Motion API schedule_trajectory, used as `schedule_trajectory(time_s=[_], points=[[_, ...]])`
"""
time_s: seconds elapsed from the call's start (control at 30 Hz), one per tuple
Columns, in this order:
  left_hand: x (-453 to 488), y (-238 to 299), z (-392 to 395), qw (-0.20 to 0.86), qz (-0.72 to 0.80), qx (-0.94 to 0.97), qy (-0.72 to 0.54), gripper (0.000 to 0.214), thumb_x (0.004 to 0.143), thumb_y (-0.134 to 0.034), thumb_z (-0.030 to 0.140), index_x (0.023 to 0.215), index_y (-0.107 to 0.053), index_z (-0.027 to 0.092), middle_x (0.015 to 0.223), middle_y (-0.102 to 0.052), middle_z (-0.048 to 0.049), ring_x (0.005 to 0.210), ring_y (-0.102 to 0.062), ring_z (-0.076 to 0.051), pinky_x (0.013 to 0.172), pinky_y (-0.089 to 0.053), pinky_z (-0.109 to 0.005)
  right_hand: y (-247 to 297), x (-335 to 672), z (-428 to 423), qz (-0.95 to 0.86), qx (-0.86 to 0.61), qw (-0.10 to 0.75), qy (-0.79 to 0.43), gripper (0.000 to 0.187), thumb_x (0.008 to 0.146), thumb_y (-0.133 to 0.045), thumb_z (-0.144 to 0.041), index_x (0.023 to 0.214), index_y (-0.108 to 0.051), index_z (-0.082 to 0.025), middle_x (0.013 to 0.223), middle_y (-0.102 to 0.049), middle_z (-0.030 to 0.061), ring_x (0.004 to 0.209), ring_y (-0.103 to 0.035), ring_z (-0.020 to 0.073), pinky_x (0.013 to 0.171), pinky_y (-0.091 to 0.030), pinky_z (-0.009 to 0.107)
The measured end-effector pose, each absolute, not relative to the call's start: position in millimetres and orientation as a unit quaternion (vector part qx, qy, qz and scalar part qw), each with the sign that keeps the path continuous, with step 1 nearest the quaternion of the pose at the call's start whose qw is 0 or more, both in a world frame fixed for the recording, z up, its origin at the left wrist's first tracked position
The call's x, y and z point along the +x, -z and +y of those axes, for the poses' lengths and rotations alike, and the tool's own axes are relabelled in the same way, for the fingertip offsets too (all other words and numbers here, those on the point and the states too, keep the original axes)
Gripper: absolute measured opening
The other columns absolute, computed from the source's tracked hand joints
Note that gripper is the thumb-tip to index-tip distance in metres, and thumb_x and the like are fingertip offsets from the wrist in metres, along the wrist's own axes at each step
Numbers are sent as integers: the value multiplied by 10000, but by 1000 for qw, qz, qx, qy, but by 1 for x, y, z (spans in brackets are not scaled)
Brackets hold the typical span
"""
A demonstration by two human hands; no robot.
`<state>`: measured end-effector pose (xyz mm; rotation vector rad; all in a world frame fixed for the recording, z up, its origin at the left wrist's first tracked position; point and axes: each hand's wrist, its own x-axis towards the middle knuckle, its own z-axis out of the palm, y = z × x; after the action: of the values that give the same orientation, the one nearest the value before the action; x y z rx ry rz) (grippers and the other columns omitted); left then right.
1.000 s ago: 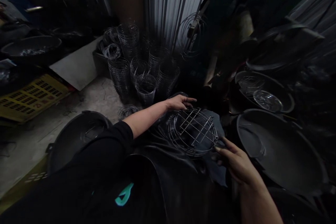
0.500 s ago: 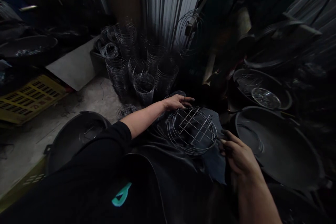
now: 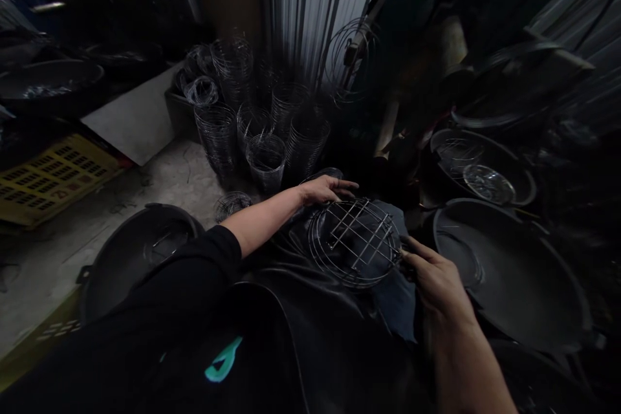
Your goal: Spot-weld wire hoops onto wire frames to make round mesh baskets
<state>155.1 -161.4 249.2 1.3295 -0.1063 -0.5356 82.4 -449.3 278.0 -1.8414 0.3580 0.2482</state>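
A round wire rack [image 3: 363, 239], with crossed straight bars inside several stacked rings, rests on my lap over a black apron [image 3: 339, 330] and a blue-grey cloth [image 3: 400, 307]. At its far left rim lies my left hand [image 3: 326, 189], fingers stretched forward and the thumb side close to the wire. My right hand [image 3: 434, 275] is at the right rim, its fingers closed together on the edge. Whether a small piece of wire is also between those fingertips cannot be made out in the dim light.
Tall stacks of wire rings [image 3: 266, 155] stand ahead on the floor. Large dark pans lie to the right [image 3: 524, 272] and left [image 3: 130, 265], some holding wire parts. A yellow crate [image 3: 58, 174] sits at the left. Wire loops [image 3: 352, 55] hang near a corrugated wall.
My right hand has moved slightly up and left, and its fingers have come together at the rack's right rim. My left hand and the rack have barely moved.
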Motion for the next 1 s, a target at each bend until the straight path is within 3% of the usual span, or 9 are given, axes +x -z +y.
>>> schedule_trajectory(time_s=[0.1, 0.2, 0.3, 0.43, 0.6, 0.77, 0.9, 1.0], points=[[156, -249, -160, 742, -61, 617, 254, 663, 592, -587, -66, 1219, -633, 144, 1068, -724, -101, 882, -677, -140, 693, -471, -194, -272, 83, -453, 123, -834, 525, -114, 648, 553, -673, -369, 1137, -712, -93, 872, -733, 97, 688, -645, 191, 554, -493, 261], [157, -247, -160, 729, -68, 631, 255, 682, 587, -587, -68, 1234, -624, 142, 1061, -727, -98, 883, -676, -144, 700, -476, -203, -273, 84, -454, 101, -846, 510, -120, 554, 577, -644, -342, 1083, -743, -139, 1008, -730, 102, 935, -671, 253, 765, -539, 309], [157, -244, -159, 720, -71, 647, 241, 755, 586, -600, -73, 1306, -568, 152, 1068, -725, -80, 936, -665, -140, 762, -477, -209, -276, 85, -458, 77, -852, 497, -143, 571, 571, -649, -325, 1115, -734, -174, 1094, -712, 83, 1074, -634, 296, 919, -506, 380], [154, -246, -151, 710, -79, 650, 258, 747, 595, -597, -56, 1310, -565, 157, 1159, -702, -87, 1069, -643, -168, 912, -468, -265, -278, 85, -471, 5, -867, 465, -178, 729, 545, -681, -383, 1242, -662, -172, 1249, -642, 94, 1214, -545, 322, 1067, -392, 428], [145, -265, -131, 645, -194, 655, 342, 933, 548, -679, -5, 1421, -434, 215, 1410, -547, -55, 1371, -426, -220, 1098, -344, -298, -274, 77, -476, -33, -897, 396, -197, 948, 536, -727, -536, 1385, -532, -162, 1400, -504, 135, 1308, -456, 331, 1113, -345, 424], [127, -279, -127, 514, -234, 765, 309, 1247, 455, -883, 167, 1506, -217, 233, 1530, -392, -53, 1424, -332, -262, 1167, -250, -332, -270, 68, -467, -20, -903, 384, -194, 1044, 519, -738, -612, 1431, -472, -179, 1475, -422, 118, 1333, -426, 340, 1125, -340, 418], [120, -281, -124, 503, -211, 793, 271, 1236, 433, -897, 175, 1494, -266, 236, 1514, -417, -62, 1409, -365, -267, 1176, -258, -369, -272, 71, -468, -12, -896, 396, -202, 1044, 496, -770, -592, 1413, -492, -176, 1414, -493, 134, 1304, -460, 342, 1120, -339, 450], [125, -292, -109, 563, -95, 813, 113, 1079, 458, -825, 37, 1441, -404, 185, 1483, -456, -102, 1347, -448, -273, 1121, -367, -357, -285, 75, -471, 20, -884, 433, -176, 1003, 417, -804, -554, 1306, -591, -142, 1297, -593, 146, 1244, -511, 369, 1086, -383, 471]])
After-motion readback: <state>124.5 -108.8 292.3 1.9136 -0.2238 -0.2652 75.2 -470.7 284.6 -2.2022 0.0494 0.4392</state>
